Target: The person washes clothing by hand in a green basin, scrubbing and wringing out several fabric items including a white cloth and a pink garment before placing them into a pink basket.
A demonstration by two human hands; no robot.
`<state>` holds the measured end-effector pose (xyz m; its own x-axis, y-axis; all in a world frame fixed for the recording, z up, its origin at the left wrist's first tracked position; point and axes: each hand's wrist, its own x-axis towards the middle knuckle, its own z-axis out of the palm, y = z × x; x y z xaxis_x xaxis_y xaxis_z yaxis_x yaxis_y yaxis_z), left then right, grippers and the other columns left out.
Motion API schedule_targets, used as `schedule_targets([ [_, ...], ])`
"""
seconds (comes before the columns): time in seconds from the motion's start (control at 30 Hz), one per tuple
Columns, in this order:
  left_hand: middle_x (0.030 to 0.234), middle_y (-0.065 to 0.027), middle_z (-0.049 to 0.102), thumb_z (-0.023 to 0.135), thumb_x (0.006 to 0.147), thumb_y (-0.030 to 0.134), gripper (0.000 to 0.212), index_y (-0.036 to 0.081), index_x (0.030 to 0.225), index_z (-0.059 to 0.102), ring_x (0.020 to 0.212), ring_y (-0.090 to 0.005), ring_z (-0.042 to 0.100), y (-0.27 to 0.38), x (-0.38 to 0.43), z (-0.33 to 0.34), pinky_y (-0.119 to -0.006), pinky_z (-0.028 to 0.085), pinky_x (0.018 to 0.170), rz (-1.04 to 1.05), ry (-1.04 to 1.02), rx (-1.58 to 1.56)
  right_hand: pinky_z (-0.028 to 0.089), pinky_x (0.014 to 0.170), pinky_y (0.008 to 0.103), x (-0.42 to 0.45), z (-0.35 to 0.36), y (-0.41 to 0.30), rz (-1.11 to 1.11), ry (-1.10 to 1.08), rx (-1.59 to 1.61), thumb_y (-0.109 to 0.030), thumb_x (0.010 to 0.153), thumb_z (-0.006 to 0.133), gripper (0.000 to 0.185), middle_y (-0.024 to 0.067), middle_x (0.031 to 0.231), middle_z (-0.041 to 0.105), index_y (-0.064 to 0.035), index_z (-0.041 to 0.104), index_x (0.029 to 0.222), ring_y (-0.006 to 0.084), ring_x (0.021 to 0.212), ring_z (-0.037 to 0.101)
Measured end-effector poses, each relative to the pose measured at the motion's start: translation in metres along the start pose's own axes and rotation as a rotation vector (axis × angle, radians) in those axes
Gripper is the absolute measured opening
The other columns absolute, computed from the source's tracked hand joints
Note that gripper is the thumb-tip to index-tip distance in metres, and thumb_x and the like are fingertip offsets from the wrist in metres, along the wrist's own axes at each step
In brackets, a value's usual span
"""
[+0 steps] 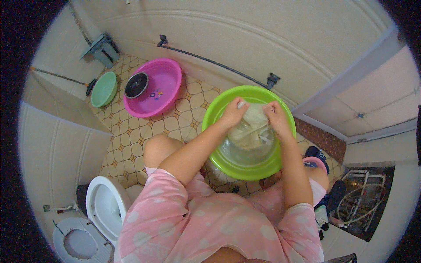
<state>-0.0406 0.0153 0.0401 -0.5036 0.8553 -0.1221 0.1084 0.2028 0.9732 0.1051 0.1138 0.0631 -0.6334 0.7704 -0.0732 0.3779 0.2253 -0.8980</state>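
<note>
A lime-green plastic basin (215, 161) stands before me between my knees, holding cloudy water. In it lies a wet, pale cream piece of cloth (253, 128), partly raised and partly under water. My left hand (235, 113) grips the cloth's upper left edge, fingers curled around it. On the other side, my right hand (276, 116) grips its upper right part. The cloth stretches between both fists, with a white strip showing at its lower right. What kind of garment or cloth it is, I cannot tell.
A pink plastic basin (166, 85) with a small dark bowl (136, 85) inside is on the tiled floor, beside a mint-green basin (104, 90). A metal rail (213, 62) runs along the wall. A toilet (107, 207) stands at lower left; dark slippers (317, 156) lie at right.
</note>
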Motion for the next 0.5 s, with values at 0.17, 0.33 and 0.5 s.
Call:
schedule_targets([
  [0.17,0.091,-0.0254,0.053,0.048,0.074,0.014,0.030,0.000,0.100,0.046,0.085,-0.0376,0.052,-0.040,0.014,0.012,-0.041,0.041,0.075,-0.064,0.070,0.468,0.040,0.065,0.0378,0.015,0.038,0.053,-0.024,-0.014,-0.444,-0.017,0.076,0.050,0.020,0.0181,0.078,0.054,-0.0001,0.047,0.085,0.0301,0.072,0.052],
  [0.33,0.095,-0.0262,0.052,0.046,0.074,0.012,0.033,-0.001,0.104,0.045,0.089,-0.0378,0.052,-0.072,0.020,0.020,-0.043,0.039,0.079,-0.140,-0.050,0.611,0.039,0.072,0.0436,0.016,0.055,0.081,0.098,-0.054,-0.511,-0.015,0.076,0.048,0.025,0.0265,0.089,0.053,0.0021,0.046,0.094,0.0398,0.084,0.051],
  [0.5,0.086,-0.0192,0.055,0.048,0.077,0.025,0.028,0.001,0.092,0.050,0.079,-0.0310,0.054,-0.069,0.022,0.027,-0.041,0.041,0.070,-0.182,-0.037,0.474,0.041,0.070,0.0411,0.016,0.060,0.097,0.058,0.061,-0.582,-0.017,0.077,0.050,0.028,0.0243,0.090,0.054,0.0018,0.047,0.097,0.0369,0.081,0.053],
])
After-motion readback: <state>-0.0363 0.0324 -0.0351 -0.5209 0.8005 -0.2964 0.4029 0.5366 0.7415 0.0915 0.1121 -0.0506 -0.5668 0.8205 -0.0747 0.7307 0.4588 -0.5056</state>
